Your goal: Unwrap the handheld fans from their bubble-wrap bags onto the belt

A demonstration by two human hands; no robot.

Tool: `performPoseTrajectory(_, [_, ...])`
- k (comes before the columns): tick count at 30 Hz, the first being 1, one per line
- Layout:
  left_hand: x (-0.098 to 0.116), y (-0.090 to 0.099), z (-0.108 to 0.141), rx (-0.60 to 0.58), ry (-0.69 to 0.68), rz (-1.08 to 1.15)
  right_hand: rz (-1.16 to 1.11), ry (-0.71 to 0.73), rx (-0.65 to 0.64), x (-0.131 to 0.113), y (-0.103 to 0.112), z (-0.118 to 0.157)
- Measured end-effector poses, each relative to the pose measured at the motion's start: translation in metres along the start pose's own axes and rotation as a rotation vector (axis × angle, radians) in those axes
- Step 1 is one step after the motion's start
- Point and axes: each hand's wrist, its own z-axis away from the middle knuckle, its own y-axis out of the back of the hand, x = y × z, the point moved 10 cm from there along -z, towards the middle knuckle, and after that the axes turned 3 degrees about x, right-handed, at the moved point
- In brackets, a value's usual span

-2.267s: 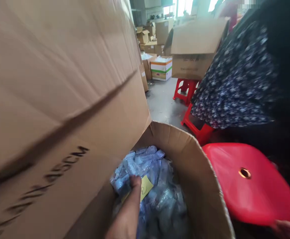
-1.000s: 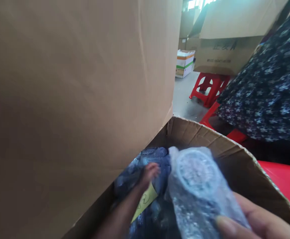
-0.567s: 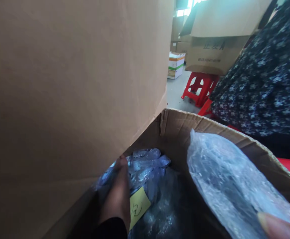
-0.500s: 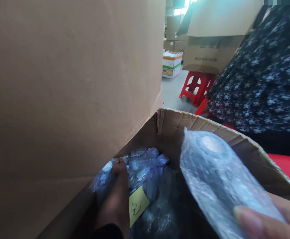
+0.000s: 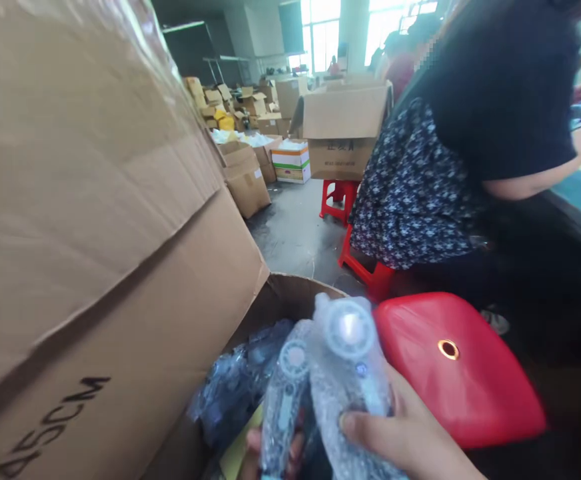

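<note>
Holding a wrapped device [image 5: 285,393], the left hand [image 5: 251,457] has risen.

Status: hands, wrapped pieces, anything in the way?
Left hand: holding one plastic-wrapped piece. Right hand: holding another. More wrapped pieces in carton below. Cardboard panel at left, red stool at right.

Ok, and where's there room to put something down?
The near red stool has a bare seat beside the right hand. Bare grey floor lies between the near carton, a brown box and the far red stool. Inside the carton it's crowded with wrapped pieces.
</note>
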Motion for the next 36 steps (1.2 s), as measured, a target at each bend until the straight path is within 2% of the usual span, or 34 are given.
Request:
performPoseTrajectory(3, [-0.023,-0.102,0.013,-0.293,0.18,0.109,-0.107,-0.006,0.174,-0.009,0.025,0.05])
performPoseTrajectory(4, [-0.026,-0.134,0.016,-0.338,0.225,0.13,-0.128,0.008,0.228,-0.012,0.03,0.068])
performPoseTrajectory(5, [-0.027,-0.161,0.016,-0.324,0.25,0.115,-0.152,0.038,0.254,-0.017,0.031,0.084])
performPoseTrajectory(9, [-0.016,-0.237,0.019,0.016,0.161,-0.255,-0.265,0.249,0.292,-0.047,0.018,0.142])
performPoseTrajectory(11, [-0.011,-0.276,0.027,0.083,0.131,-0.371,-0.314,0.347,0.438,-0.064,0.023,0.172])
performPoseTrajectory(14, [-0.016,-0.323,0.039,0.116,0.166,-0.393,-0.356,0.458,0.646,-0.09,0.032,0.216])
performPoseTrajectory(18, [-0.025,-0.372,0.051,0.108,0.158,-0.42,-0.416,0.5,0.73,-0.112,0.034,0.262])
performPoseTrajectory(22, [-0.044,-0.41,0.061,0.03,0.178,-0.426,-0.572,0.491,0.747,-0.109,0.043,0.297])
performPoseTrajectory(25, [-0.077,-0.419,0.061,0.011,0.301,-0.462,-0.633,0.521,0.776,-0.104,0.055,0.321])
performPoseTrajectory(27, [-0.1,-0.417,0.055,0.074,0.356,-0.51,-0.65,0.572,0.821,-0.101,0.066,0.337])
performPoseTrajectory(30, [-0.129,-0.42,0.047,0.182,0.343,-0.604,-0.651,0.665,0.949,-0.096,0.086,0.363])
performPoseTrajectory(32, [-0.144,-0.434,0.046,0.174,0.306,-0.645,-0.65,0.708,1.062,-0.09,0.1,0.382])
performPoseTrajectory(36, [-0.168,-0.467,0.058,0.055,0.262,-0.663,-0.726,0.736,1.215,-0.07,0.122,0.417])
